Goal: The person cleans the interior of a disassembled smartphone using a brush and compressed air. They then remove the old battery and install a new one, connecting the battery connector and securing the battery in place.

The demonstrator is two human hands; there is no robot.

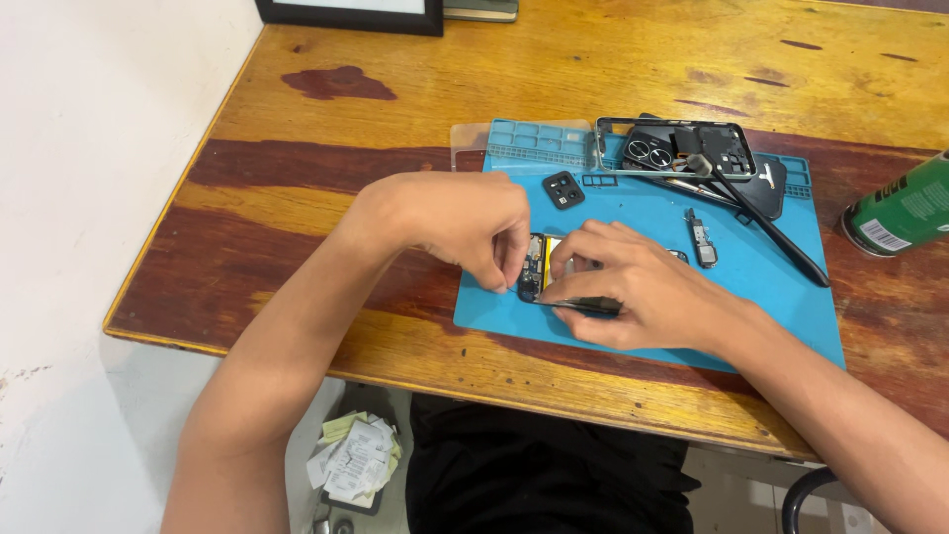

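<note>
Near the front edge of the blue repair mat (692,326), the left hand (465,222) pinches the opened phone (535,267); the right hand (643,287) grips what looks like dark tweezers (588,306) against it

Between the two grips lies a black and yellow phone board (535,265). Under them spreads a blue mat (643,316) (plain, unpatterned). Beyond them: a black camera cover (563,190), a green can (902,210), and the orange-brown surface (395,109) with dark red stains.
</note>
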